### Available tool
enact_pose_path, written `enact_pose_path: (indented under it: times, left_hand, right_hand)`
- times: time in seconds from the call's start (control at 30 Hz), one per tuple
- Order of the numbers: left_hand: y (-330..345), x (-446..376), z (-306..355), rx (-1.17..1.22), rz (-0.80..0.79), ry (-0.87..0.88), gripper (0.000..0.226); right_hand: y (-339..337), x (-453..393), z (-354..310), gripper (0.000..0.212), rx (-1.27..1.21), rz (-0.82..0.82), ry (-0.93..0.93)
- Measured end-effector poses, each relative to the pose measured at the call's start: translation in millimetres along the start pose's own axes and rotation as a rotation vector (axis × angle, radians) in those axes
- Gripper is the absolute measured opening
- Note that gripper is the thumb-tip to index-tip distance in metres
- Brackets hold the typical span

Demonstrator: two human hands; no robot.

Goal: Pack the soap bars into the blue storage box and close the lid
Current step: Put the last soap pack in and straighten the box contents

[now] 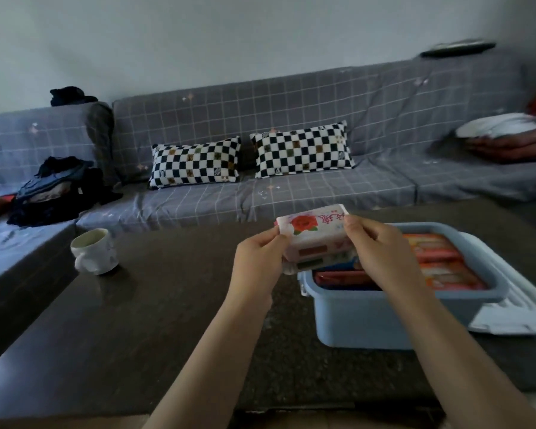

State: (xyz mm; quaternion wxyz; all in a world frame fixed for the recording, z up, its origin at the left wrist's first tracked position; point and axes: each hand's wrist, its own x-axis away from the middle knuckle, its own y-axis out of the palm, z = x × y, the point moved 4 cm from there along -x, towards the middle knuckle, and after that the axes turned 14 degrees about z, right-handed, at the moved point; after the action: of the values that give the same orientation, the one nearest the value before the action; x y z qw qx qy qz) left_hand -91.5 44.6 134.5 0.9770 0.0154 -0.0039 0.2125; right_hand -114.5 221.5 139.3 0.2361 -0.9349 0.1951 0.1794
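Both hands hold a small stack of white-wrapped soap bars with a red rose print [311,239] in the air, over the near-left corner of the open blue plastic storage box [369,317]. The left hand [257,258] pinches the stack's left end; the right hand [381,252] grips its right end. The box stands on the dark brown table [143,320] and already holds rows of orange-red wrapped soap bars [437,261]. Its pale blue lid [514,314] lies just beside it on the right. A white ceramic mug [94,251] stands well apart to the left.
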Motion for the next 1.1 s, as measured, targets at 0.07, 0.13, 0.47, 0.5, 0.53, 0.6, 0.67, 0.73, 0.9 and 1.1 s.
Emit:
enact_pose_path:
  times: [0.07,0.13,0.47,0.5,0.53,0.6,0.67,0.73,0.9,1.1]
  left_hand:
    - [20.1,-1.3,-3.6,-0.055,-0.058,-0.014,0.019]
    - [36.5,-3.6,-11.3,-0.148,-0.088,-0.029,0.021]
    - [58.4,-22.7,-28.5,-0.561,-0.230,0.089,0.016]
    - [58.6,-26.1,-28.9,-0.600,-0.222,0.100,0.015]
    - [59.0,-29.1,-29.2,-0.625,-0.215,0.101,0.014]
    - [60.9,-33.2,-30.1,-0.654,-0.201,0.099,0.012]
    - [64.7,-34.8,-31.0,-0.701,-0.188,0.122,0.007]
    - [71.3,-33.9,-30.7,-0.790,-0.187,0.200,0.010]
    - [85.7,-30.6,-28.4,-1.177,-0.138,0.436,0.028]
    - [91.8,-34.2,-31.6,-1.361,-0.027,0.483,0.037]
  right_hand:
    - [-16.2,-6.1,13.5,0.039,0.038,0.037,0.032]
    - [-28.1,-10.7,24.9,0.036,0.085,0.035,0.071]
    - [-27.6,-18.0,67.8,0.016,0.235,-0.329,0.287]
    - [-26.6,-21.0,69.0,0.016,0.233,-0.336,0.287]
    - [-25.2,-23.4,70.0,0.016,0.242,-0.351,0.287]
    - [-22.1,-25.4,72.6,0.015,0.283,-0.397,0.300]
    - [-19.3,-28.0,75.8,0.015,0.309,-0.420,0.305]
    - [-17.7,-30.4,78.4,0.017,0.322,-0.421,0.298]
    - [-11.7,-34.4,82.0,0.022,0.427,-0.454,0.214]
    - [-10.0,-38.1,82.5,0.019,0.538,-0.454,0.093]
